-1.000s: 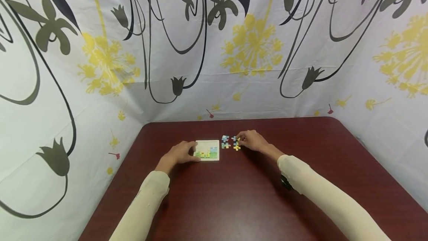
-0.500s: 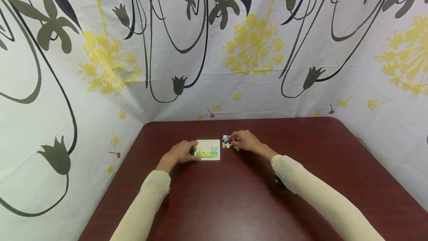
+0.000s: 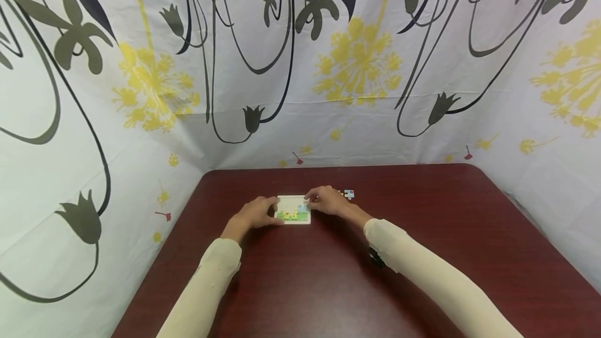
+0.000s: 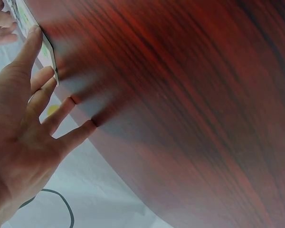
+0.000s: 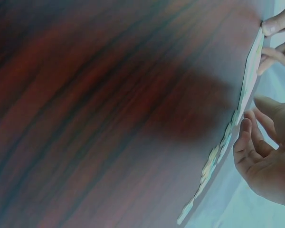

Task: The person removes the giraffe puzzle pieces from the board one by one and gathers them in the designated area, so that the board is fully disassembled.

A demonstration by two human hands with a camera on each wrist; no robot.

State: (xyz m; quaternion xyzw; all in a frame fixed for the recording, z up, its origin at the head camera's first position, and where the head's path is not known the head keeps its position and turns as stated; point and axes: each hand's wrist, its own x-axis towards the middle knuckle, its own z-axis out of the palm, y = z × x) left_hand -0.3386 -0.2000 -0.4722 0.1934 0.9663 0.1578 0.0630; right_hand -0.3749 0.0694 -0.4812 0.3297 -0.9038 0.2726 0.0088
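A small white-framed puzzle tray (image 3: 292, 222) lies on the table, with green, yellow and light-blue pieces along its lower part. My left hand (image 3: 253, 214) grips its left side, the thumb at the near edge and fingers at the far left; in the left wrist view the other fingertips touch the table. At the tray's right edge is my right hand (image 3: 326, 201), fingers bent and thumb close to them. Whether a piece is between its fingertips is hidden. Loose puzzle pieces (image 3: 349, 194) lie right of that hand, partly covered; the right wrist view shows such pieces (image 5: 209, 166) edge-on.
The dark red-brown table (image 3: 300, 280) extends around the tray. Behind it and at both sides hangs a white cloth (image 3: 272, 140) printed with flowers and stems. A dark band (image 3: 375, 257) shows at the right wrist.
My right hand has moved left from the loose pieces to the tray's right edge, uncovering a blue piece behind it. My left hand stays at the tray.
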